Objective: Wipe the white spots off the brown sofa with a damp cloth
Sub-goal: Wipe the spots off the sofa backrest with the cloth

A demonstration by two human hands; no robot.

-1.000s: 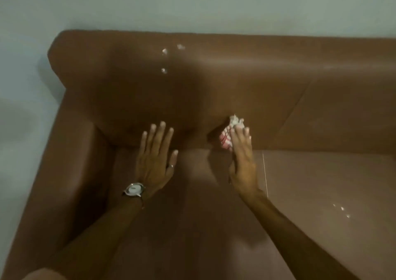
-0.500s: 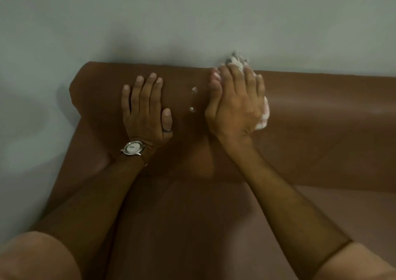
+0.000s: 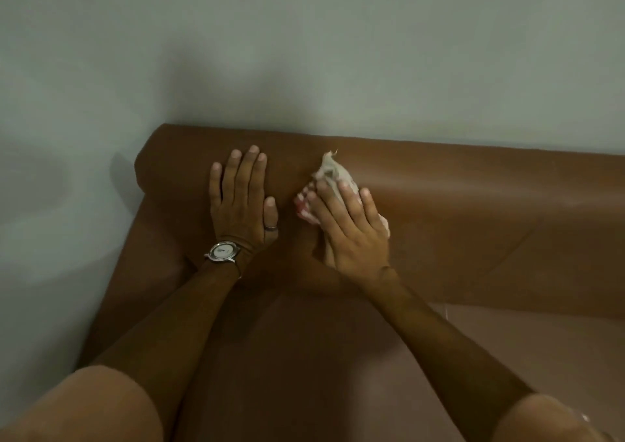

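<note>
The left hand lies flat and open on the top of the brown sofa back, fingers straight and close together, holding nothing. A watch sits on its wrist. Just beside it, the right hand presses a bunched white cloth against the sofa back, fingers stretched over it. Both arms reach forward over the seat.

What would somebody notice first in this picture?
Two bare hands press on the backrest of a brown sofa near its left end. The right hand pushes a crumpled pale cloth against the leather, while the left hand, with a silver watch on its wrist, lies flat beside it.
</note>
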